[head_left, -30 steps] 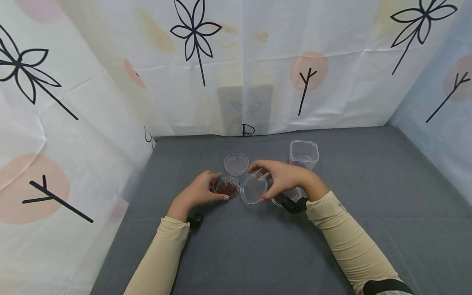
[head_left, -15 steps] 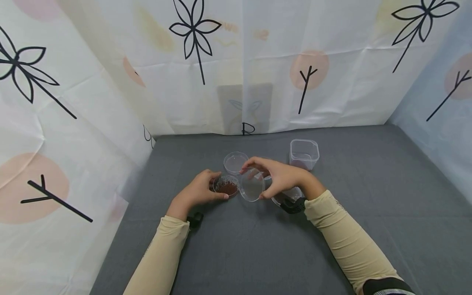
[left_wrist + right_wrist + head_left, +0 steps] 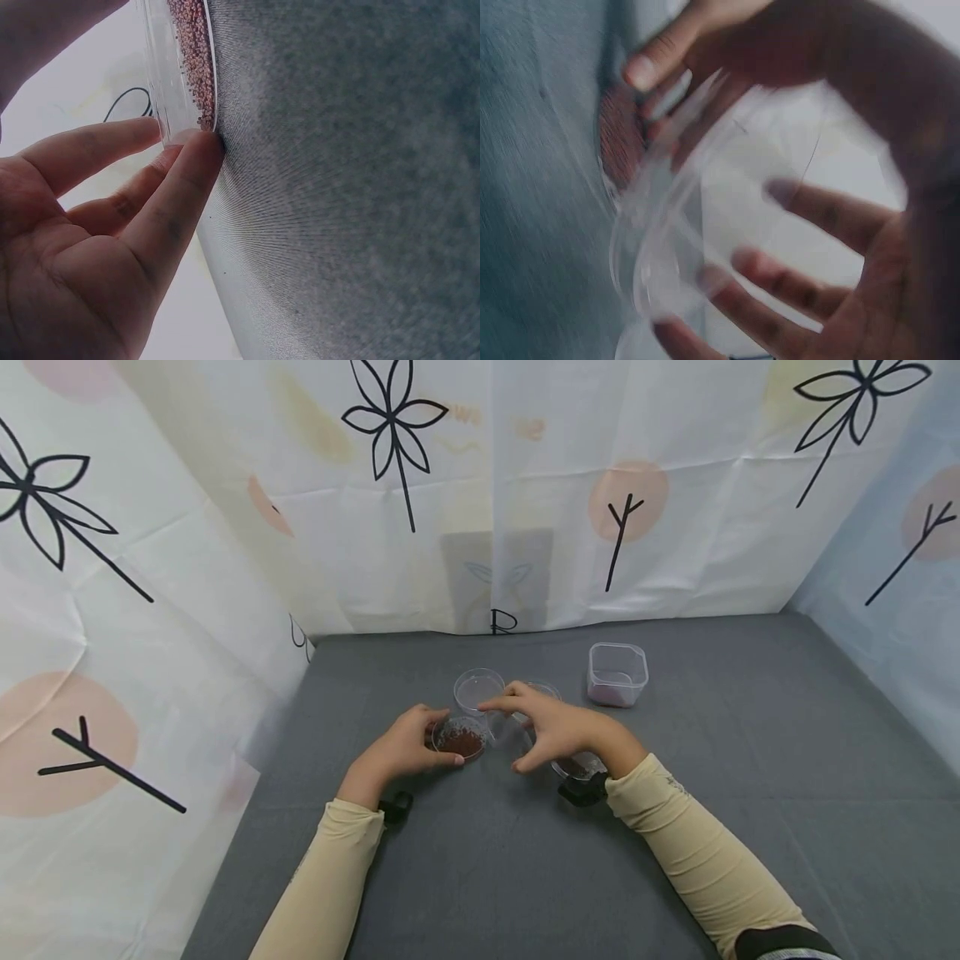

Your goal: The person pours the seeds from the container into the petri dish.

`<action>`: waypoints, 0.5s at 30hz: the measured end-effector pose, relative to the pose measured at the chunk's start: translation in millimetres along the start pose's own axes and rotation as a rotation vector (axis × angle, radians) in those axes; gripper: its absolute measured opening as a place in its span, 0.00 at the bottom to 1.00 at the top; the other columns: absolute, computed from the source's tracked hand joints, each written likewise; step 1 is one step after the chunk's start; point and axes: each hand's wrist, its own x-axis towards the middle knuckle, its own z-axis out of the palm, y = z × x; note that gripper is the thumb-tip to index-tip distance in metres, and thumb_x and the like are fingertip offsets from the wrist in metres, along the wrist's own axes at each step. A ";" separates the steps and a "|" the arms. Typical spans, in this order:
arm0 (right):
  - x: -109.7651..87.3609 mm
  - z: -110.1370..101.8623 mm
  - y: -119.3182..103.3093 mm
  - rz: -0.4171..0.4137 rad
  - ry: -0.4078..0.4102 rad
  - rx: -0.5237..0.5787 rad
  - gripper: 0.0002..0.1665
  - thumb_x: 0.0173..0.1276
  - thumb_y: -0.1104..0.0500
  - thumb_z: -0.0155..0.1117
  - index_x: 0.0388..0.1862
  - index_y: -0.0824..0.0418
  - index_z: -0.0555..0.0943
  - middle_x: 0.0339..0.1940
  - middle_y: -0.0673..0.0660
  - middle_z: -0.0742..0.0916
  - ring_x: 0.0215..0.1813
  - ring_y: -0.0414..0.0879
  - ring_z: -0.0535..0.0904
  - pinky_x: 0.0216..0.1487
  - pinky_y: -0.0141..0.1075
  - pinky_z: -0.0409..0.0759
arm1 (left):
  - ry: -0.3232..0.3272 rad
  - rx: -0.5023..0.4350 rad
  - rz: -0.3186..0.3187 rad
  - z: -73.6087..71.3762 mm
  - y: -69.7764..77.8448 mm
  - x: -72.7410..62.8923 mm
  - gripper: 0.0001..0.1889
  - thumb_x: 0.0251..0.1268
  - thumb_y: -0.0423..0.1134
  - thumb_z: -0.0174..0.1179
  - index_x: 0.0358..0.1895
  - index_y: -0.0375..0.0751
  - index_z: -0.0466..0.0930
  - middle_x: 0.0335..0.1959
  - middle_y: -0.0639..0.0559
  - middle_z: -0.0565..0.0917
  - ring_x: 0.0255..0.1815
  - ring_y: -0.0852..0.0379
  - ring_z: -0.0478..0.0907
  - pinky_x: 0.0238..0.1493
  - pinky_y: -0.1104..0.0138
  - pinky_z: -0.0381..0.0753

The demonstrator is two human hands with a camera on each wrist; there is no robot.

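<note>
My left hand [image 3: 402, 745] grips a clear petri dish [image 3: 174, 67] of small reddish-brown beads [image 3: 461, 742] by its side, thumb near and fingers behind. The dish sits on the grey cloth. Just to its right, my right hand [image 3: 558, 727] holds a clear, shallow petri dish lid [image 3: 656, 247] between thumb and spread fingers. The lid is tilted on edge, blurred in the right wrist view, close beside the bead dish. The hand partly hides it in the head view.
An empty-looking clear dish [image 3: 478, 688] lies behind the bead dish. Another clear dish [image 3: 546, 689] shows behind my right hand, and one with dark contents [image 3: 577, 767] is partly under my right wrist. A clear square tub [image 3: 617, 674] stands at the back right. Printed curtains [image 3: 555, 468] enclose the table.
My right hand has moved left with the lid, bringing its fingers closer to the bead dish; the lid's tilt has changed. My left hand and the bead dish have stayed put.
</note>
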 end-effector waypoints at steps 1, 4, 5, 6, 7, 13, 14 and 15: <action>1.9 2.9 -3.2 0.006 0.009 -0.042 0.56 0.61 0.61 0.80 0.86 0.50 0.64 0.70 0.64 0.71 0.68 0.60 0.72 0.68 0.59 0.78 | 0.001 -0.002 0.000 -0.3 -0.2 -0.3 0.48 0.63 0.49 0.79 0.80 0.32 0.66 0.64 0.36 0.76 0.62 0.41 0.78 0.63 0.46 0.82; 8.2 10.5 -10.6 0.015 0.040 -0.175 0.57 0.60 0.58 0.81 0.86 0.53 0.63 0.74 0.63 0.71 0.70 0.60 0.74 0.66 0.57 0.78 | 0.005 -0.003 0.005 -1.0 -0.9 -0.7 0.47 0.63 0.49 0.79 0.80 0.32 0.66 0.64 0.36 0.76 0.63 0.40 0.78 0.63 0.45 0.82; 9.9 12.4 -12.3 0.018 0.049 -0.205 0.57 0.60 0.57 0.82 0.86 0.54 0.63 0.76 0.62 0.72 0.71 0.59 0.74 0.67 0.56 0.78 | 0.007 -0.006 0.008 -1.2 -1.0 -1.1 0.47 0.63 0.49 0.79 0.80 0.32 0.66 0.64 0.36 0.76 0.63 0.40 0.78 0.63 0.45 0.81; 11.4 14.4 -12.5 0.016 0.060 -0.230 0.57 0.60 0.56 0.84 0.85 0.57 0.64 0.76 0.62 0.72 0.73 0.59 0.74 0.69 0.56 0.78 | 0.008 -0.009 0.013 -1.4 -1.1 -1.4 0.47 0.63 0.49 0.79 0.80 0.31 0.67 0.63 0.36 0.76 0.63 0.40 0.78 0.63 0.45 0.81; 12.7 16.1 -12.4 0.018 0.070 -0.247 0.57 0.59 0.56 0.85 0.84 0.58 0.65 0.77 0.61 0.73 0.75 0.58 0.73 0.71 0.56 0.77 | 0.008 -0.011 0.019 -1.5 -1.2 -1.7 0.47 0.63 0.49 0.79 0.80 0.31 0.67 0.63 0.35 0.76 0.61 0.41 0.78 0.62 0.46 0.81; 15.2 21.9 -8.2 0.033 0.105 -0.297 0.52 0.56 0.52 0.88 0.76 0.63 0.73 0.73 0.58 0.78 0.75 0.56 0.74 0.74 0.55 0.75 | 0.003 -0.003 0.047 -1.4 -4.0 -1.3 0.48 0.61 0.49 0.80 0.79 0.30 0.67 0.62 0.35 0.77 0.59 0.43 0.78 0.61 0.47 0.81; 15.1 22.1 -7.9 0.040 0.108 -0.306 0.51 0.56 0.51 0.88 0.75 0.62 0.74 0.72 0.58 0.79 0.74 0.56 0.75 0.74 0.55 0.76 | 0.003 -0.003 0.048 -1.4 -4.5 -1.0 0.48 0.61 0.50 0.80 0.79 0.31 0.67 0.63 0.36 0.77 0.61 0.43 0.79 0.62 0.46 0.82; 14.9 22.2 -7.6 0.046 0.113 -0.317 0.49 0.57 0.50 0.88 0.74 0.62 0.75 0.71 0.58 0.79 0.74 0.56 0.75 0.73 0.55 0.76 | 0.003 -0.006 0.048 -1.5 -4.6 -1.0 0.48 0.61 0.50 0.80 0.79 0.31 0.68 0.63 0.36 0.77 0.62 0.42 0.79 0.63 0.46 0.82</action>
